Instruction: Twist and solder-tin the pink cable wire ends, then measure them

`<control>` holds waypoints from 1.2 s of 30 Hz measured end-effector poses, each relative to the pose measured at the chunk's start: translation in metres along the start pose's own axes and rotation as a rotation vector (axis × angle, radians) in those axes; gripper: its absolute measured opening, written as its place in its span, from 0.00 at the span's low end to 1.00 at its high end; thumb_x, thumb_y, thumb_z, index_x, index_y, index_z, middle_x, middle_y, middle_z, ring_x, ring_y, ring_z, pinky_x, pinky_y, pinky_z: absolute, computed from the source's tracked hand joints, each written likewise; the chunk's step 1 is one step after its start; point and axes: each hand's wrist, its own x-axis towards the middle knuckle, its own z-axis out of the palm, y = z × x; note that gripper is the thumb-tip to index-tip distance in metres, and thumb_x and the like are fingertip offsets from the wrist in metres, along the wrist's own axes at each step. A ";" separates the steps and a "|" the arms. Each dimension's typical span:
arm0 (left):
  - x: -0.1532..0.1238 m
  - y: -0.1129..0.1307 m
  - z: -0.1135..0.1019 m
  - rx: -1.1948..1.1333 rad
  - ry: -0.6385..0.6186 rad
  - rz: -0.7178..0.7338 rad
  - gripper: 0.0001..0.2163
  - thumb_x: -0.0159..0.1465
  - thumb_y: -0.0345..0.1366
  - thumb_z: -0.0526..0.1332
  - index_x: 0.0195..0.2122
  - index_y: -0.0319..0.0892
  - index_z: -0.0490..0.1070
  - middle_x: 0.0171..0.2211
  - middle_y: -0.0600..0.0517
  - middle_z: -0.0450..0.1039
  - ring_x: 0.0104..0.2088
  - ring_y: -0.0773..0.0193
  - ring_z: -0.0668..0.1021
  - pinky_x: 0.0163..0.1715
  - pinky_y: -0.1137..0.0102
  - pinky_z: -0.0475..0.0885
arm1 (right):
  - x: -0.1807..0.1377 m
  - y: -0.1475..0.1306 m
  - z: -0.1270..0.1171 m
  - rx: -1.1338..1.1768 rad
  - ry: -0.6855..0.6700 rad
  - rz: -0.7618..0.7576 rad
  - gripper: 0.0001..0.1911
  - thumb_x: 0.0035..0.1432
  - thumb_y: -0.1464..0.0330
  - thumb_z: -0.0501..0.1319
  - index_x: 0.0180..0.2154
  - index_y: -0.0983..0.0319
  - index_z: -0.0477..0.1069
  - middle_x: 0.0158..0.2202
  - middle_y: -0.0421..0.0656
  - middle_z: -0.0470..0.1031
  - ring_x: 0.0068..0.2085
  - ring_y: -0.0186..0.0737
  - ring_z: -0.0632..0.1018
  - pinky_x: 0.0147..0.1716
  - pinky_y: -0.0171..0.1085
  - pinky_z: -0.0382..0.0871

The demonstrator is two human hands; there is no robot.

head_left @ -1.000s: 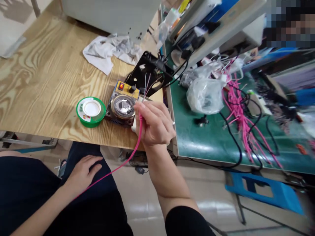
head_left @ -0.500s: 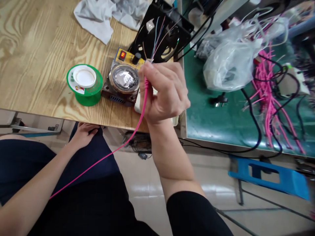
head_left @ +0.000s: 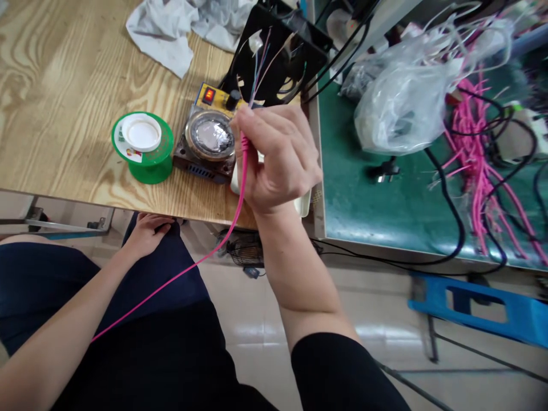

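My right hand is closed around the end of a pink cable, with thin bare-ended wires fanning upward from my fingertips. From my fist the cable hangs down and runs across my lap toward my left forearm. Just left of that hand stands a solder pot with a shiny round pool, a lit red switch and a black knob. A green spool with a white cap sits further left. My left hand lies flat on my thigh at the table edge, holding nothing.
A black fan frame stands behind the solder pot, beside a crumpled white cloth. On the green bench lie a clear plastic bag, a black plug and a bundle of pink cables. A blue stool stands below.
My right hand with the pink cable has shifted slightly left, and the view has turned a little. My left hand stays on my thigh.
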 end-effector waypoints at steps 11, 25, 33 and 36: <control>-0.001 0.000 -0.001 -0.013 0.011 0.002 0.13 0.69 0.43 0.60 0.43 0.49 0.85 0.45 0.48 0.87 0.50 0.47 0.84 0.59 0.49 0.69 | -0.003 -0.002 0.004 0.071 -0.056 -0.073 0.14 0.52 0.72 0.80 0.39 0.52 0.84 0.45 0.30 0.87 0.52 0.40 0.86 0.62 0.46 0.78; -0.002 -0.001 0.000 -0.022 0.021 -0.004 0.12 0.69 0.43 0.61 0.43 0.50 0.85 0.44 0.49 0.87 0.49 0.49 0.84 0.59 0.49 0.69 | -0.001 -0.003 0.005 0.089 -0.071 -0.231 0.17 0.55 0.76 0.77 0.42 0.49 0.84 0.44 0.29 0.87 0.49 0.38 0.87 0.60 0.46 0.80; -0.001 -0.001 0.000 -0.023 0.022 -0.003 0.13 0.69 0.44 0.60 0.43 0.49 0.85 0.44 0.49 0.88 0.49 0.49 0.84 0.59 0.50 0.69 | -0.002 0.005 0.005 -0.050 -0.026 -0.112 0.11 0.55 0.58 0.79 0.39 0.50 0.83 0.44 0.31 0.87 0.51 0.45 0.86 0.60 0.51 0.79; -0.001 -0.001 0.000 -0.023 0.020 -0.007 0.14 0.69 0.44 0.60 0.43 0.49 0.85 0.44 0.49 0.88 0.49 0.49 0.84 0.58 0.50 0.69 | 0.000 0.002 0.006 -0.113 0.012 -0.304 0.10 0.64 0.53 0.71 0.42 0.50 0.83 0.43 0.32 0.87 0.47 0.41 0.87 0.54 0.46 0.83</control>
